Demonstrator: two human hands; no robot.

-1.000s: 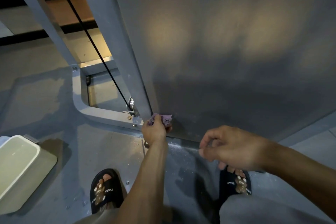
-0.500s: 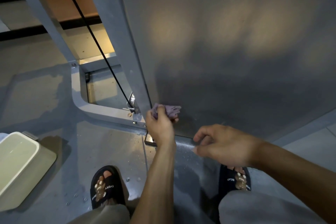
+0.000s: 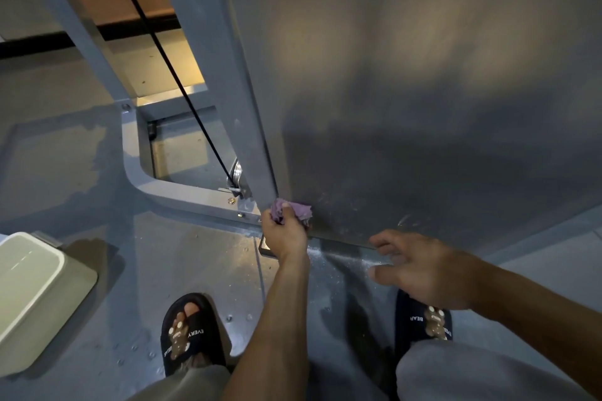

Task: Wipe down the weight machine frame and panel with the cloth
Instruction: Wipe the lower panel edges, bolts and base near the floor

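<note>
A large grey panel (image 3: pixel 423 107) of the weight machine fills the upper right of the view. Its grey frame post (image 3: pixel 208 58) runs down along the panel's left edge to a base bar (image 3: pixel 182 192). My left hand (image 3: pixel 285 233) grips a bunched purple cloth (image 3: pixel 298 209) and presses it against the panel's bottom left corner. My right hand (image 3: pixel 420 268) hovers below the panel's lower edge with fingers spread and relaxed, holding nothing.
A black cable (image 3: pixel 169 58) runs diagonally down to a metal fitting (image 3: pixel 235 177) by the post. A pale bin with a lid (image 3: pixel 29 290) stands on the floor at the left. My feet in black slides (image 3: pixel 187 332) stand on the wet grey floor.
My left hand with the cloth shifted slightly along the panel's bottom corner. My right hand opened from a loose curl to spread fingers.
</note>
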